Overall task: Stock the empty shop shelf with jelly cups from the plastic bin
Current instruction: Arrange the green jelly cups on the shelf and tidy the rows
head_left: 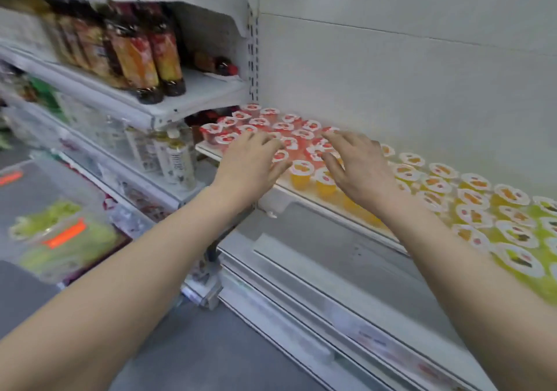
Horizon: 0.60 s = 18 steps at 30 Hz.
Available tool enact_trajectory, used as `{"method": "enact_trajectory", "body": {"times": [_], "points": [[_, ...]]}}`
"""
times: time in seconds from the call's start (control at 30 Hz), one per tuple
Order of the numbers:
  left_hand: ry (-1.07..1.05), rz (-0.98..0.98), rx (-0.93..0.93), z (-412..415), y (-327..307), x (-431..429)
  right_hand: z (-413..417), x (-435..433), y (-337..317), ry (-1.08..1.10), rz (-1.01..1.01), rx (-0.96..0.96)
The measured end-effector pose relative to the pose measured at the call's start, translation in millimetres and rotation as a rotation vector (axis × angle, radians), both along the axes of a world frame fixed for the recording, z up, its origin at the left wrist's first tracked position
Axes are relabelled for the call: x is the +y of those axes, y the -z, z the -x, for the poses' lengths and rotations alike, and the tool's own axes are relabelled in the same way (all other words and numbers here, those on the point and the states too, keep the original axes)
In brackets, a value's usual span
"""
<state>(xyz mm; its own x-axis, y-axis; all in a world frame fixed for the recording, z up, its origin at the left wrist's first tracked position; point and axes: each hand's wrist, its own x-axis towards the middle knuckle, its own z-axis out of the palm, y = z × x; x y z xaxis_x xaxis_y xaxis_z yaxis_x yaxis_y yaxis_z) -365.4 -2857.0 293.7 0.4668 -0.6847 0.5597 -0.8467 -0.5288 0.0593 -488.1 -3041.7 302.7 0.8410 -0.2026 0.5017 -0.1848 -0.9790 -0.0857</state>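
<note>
Both hands, the left hand (251, 161) and the right hand (358, 164), lie spread with fingers wide over the red jelly cups (283, 128) at the shelf's (301, 198) left end; orange and green cups run rightward along it.

The jelly cups (301, 176) look like clear glossy plastic with smooth white printed film lids; the shelf (284, 201) under them is smooth white painted metal, faintly shiny along its front edge; the back panel (391, 74) is matt white; the bottles (168, 59) are shiny plastic with glossy labels; the bin (45, 270) is cloudy translucent plastic; the floor (211, 345) is matt grey.
</note>
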Motion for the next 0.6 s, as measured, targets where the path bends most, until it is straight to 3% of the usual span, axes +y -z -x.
{"method": "enact_trajectory", "body": {"times": [0.23, 0.4, 0.6], "points": [[-0.175, -0.031, 0.009, -83, 27, 161, -110, 137, 32, -0.205, -0.059, 0.037], [-0.324, -0.014, 0.123, -125, 56, 271, -180, 235, 64, -0.386, -0.101, 0.008], [-0.503, -0.007, 0.213, -170, 98, 372, -257, 326, 104, -0.560, -0.147, 0.115]]}}
